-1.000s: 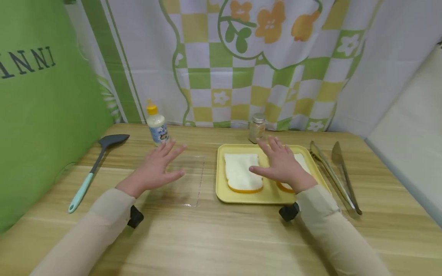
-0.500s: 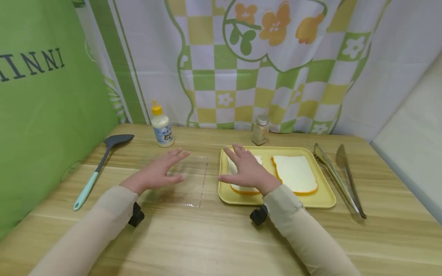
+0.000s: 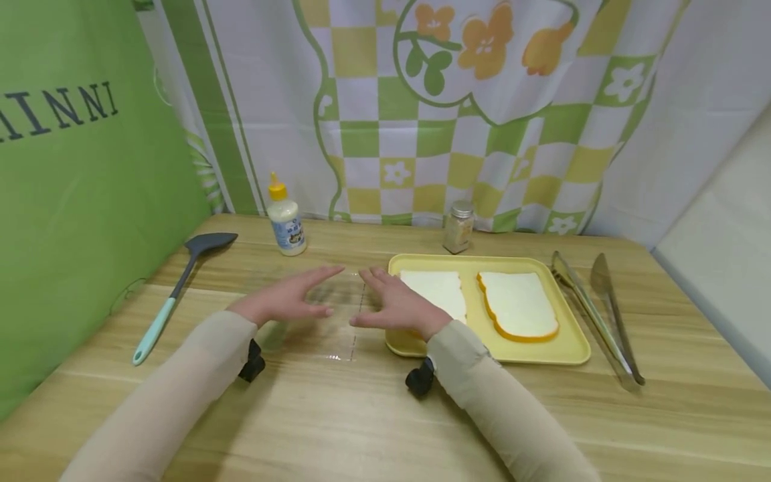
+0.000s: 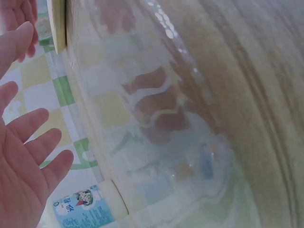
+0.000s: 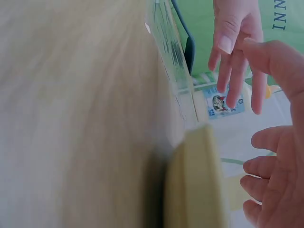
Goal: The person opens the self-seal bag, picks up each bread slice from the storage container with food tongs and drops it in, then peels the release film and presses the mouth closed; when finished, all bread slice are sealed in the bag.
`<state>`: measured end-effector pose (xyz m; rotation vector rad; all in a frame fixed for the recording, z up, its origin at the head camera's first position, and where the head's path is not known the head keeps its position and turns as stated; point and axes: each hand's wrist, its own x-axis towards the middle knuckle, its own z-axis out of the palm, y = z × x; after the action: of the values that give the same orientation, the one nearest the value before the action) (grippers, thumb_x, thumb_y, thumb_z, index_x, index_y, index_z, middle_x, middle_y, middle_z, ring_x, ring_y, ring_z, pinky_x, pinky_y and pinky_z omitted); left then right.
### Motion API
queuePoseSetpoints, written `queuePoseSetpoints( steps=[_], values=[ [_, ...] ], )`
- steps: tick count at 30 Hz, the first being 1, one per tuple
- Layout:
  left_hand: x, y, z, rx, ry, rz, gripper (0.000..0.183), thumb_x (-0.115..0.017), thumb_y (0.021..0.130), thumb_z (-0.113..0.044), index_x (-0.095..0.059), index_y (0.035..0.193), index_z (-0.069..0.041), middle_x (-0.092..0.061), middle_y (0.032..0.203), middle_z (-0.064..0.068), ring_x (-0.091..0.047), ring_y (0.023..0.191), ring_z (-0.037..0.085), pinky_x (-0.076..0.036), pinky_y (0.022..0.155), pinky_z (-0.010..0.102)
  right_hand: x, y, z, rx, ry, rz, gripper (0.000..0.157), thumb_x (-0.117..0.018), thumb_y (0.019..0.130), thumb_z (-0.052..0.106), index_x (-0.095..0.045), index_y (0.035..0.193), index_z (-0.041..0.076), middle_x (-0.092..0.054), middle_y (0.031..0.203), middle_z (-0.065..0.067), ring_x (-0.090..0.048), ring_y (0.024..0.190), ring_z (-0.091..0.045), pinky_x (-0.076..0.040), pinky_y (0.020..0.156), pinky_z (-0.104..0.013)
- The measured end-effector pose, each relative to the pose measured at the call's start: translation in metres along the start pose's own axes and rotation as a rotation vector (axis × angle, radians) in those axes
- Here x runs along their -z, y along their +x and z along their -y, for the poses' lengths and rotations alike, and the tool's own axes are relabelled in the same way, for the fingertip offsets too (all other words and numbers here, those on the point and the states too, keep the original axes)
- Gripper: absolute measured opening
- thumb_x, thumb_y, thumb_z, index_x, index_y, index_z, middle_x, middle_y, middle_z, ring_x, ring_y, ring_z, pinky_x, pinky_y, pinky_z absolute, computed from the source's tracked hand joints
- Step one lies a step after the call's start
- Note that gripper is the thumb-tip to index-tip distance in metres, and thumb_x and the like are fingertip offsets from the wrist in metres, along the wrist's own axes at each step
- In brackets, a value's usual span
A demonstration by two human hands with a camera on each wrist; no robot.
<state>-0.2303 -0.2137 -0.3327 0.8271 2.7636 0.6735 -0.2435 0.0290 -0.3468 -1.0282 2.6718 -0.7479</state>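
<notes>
My left hand (image 3: 289,298) hovers over a clear, glossy board (image 3: 337,338) on the table, fingers spread and holding nothing. In the left wrist view, the board's surface (image 4: 109,109) mirrors the fingers. Facing it, my right hand (image 3: 400,304) is held in the air with thumb and fingers apart, between the board and a yellow tray (image 3: 542,356). Two white slices of bread lie on the tray. The right slice (image 3: 519,304), with an orange crust, shows in full; the left slice (image 3: 436,288) is partly covered by the right hand and wrist.
A squeeze bottle (image 3: 287,224) with a yellow cap stands behind the board. Behind the tray is a small jar (image 3: 460,229) with a metal lid. A spatula (image 3: 179,288) lies at the left, metal tongs (image 3: 602,318) at the right. A patterned curtain (image 3: 397,134) hangs behind.
My right hand has moved left from over the tray to near the board, uncovering the right bread slice. The left hand has shifted slightly right. The head view has turned a little left.
</notes>
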Motion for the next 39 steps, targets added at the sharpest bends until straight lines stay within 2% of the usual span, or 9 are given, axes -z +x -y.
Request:
queuePoseSetpoints(
  steps=[4, 9, 13, 18, 26, 28, 32, 35, 39],
  values=[
    [-0.001, 0.002, 0.0, 0.033, 0.0, 0.035, 0.081, -0.067, 0.085, -0.028, -0.018, 0.149, -0.017, -0.023, 0.151, 0.012, -0.027, 0.135, 0.036, -0.024, 0.106, 0.055, -0.006, 0.006, -0.001, 0.008, 0.08, 0.022, 0.093, -0.063, 0.079, 0.053, -0.019, 0.148, 0.008, -0.017, 0.153, -0.015, -0.013, 0.141, -0.025, -0.016, 0.112, -0.044],
    [-0.002, 0.006, -0.002, 0.103, 0.015, 0.108, 0.081, -0.067, 0.084, -0.028, -0.019, 0.149, -0.02, -0.025, 0.151, 0.011, -0.028, 0.135, 0.035, -0.024, 0.107, 0.053, -0.01, 0.01, -0.003, -0.028, 0.141, 0.027, 0.093, -0.064, 0.08, 0.051, -0.019, 0.147, 0.007, -0.017, 0.153, -0.013, -0.014, 0.141, -0.024, -0.015, 0.113, -0.039],
    [-0.003, 0.011, -0.004, 0.096, 0.033, 0.14, 0.076, -0.067, 0.084, -0.029, -0.026, 0.146, -0.012, -0.031, 0.148, 0.012, -0.031, 0.134, 0.034, -0.024, 0.108, 0.051, -0.015, 0.01, -0.006, -0.049, 0.154, -0.003, 0.09, -0.065, 0.08, 0.048, -0.022, 0.147, 0.007, -0.022, 0.152, -0.01, -0.019, 0.14, -0.022, -0.018, 0.113, -0.036],
    [-0.007, 0.015, -0.002, 0.06, 0.06, 0.154, 0.068, -0.067, 0.085, -0.031, -0.038, 0.138, 0.0, -0.042, 0.14, 0.018, -0.037, 0.129, 0.035, -0.028, 0.107, 0.048, -0.022, 0.014, -0.007, -0.024, 0.164, -0.069, 0.073, -0.067, 0.082, 0.037, -0.038, 0.14, 0.002, -0.042, 0.142, -0.013, -0.036, 0.132, -0.025, -0.028, 0.109, -0.036],
    [-0.016, 0.014, 0.005, 0.068, 0.077, 0.168, 0.065, -0.066, 0.085, -0.032, -0.041, 0.138, -0.003, -0.033, 0.146, 0.019, -0.029, 0.134, 0.037, -0.023, 0.109, 0.049, -0.033, 0.021, -0.008, -0.039, 0.077, -0.102, 0.056, -0.07, 0.081, 0.03, -0.053, 0.128, 0.005, -0.056, 0.127, -0.01, -0.047, 0.121, -0.027, -0.034, 0.104, -0.038],
    [-0.018, 0.014, 0.006, 0.076, 0.074, 0.169, 0.065, -0.067, 0.085, -0.032, -0.042, 0.138, -0.004, -0.032, 0.146, 0.019, -0.028, 0.134, 0.038, -0.023, 0.109, 0.05, -0.034, 0.021, -0.007, -0.034, 0.027, -0.1, 0.053, -0.07, 0.081, 0.031, -0.056, 0.125, 0.005, -0.058, 0.126, -0.009, -0.048, 0.121, -0.027, -0.034, 0.104, -0.039],
    [-0.019, 0.013, 0.007, 0.074, 0.058, 0.152, 0.064, -0.067, 0.084, -0.03, -0.043, 0.137, -0.004, -0.033, 0.145, 0.02, -0.028, 0.134, 0.039, -0.022, 0.109, 0.051, -0.034, 0.02, -0.005, -0.036, -0.04, -0.082, 0.053, -0.069, 0.082, 0.033, -0.057, 0.124, 0.003, -0.053, 0.131, -0.012, -0.043, 0.127, -0.028, -0.024, 0.11, -0.041],
    [-0.019, 0.013, 0.009, 0.066, 0.043, 0.144, 0.063, -0.067, 0.085, -0.029, -0.043, 0.137, -0.004, -0.033, 0.145, 0.02, -0.028, 0.133, 0.04, -0.023, 0.108, 0.052, -0.033, 0.02, -0.004, -0.049, -0.051, -0.064, 0.056, -0.069, 0.082, 0.035, -0.055, 0.127, 0.003, -0.048, 0.136, -0.014, -0.039, 0.13, -0.027, -0.015, 0.113, -0.043],
    [-0.018, 0.012, 0.012, 0.07, 0.004, 0.146, 0.062, -0.067, 0.085, -0.027, -0.043, 0.137, -0.005, -0.032, 0.146, 0.02, -0.027, 0.134, 0.039, -0.022, 0.108, 0.053, -0.032, 0.02, -0.004, -0.056, -0.051, -0.058, 0.057, -0.069, 0.082, 0.035, -0.055, 0.127, 0.002, -0.048, 0.136, -0.015, -0.039, 0.131, -0.027, -0.013, 0.114, -0.042]
  ],
)
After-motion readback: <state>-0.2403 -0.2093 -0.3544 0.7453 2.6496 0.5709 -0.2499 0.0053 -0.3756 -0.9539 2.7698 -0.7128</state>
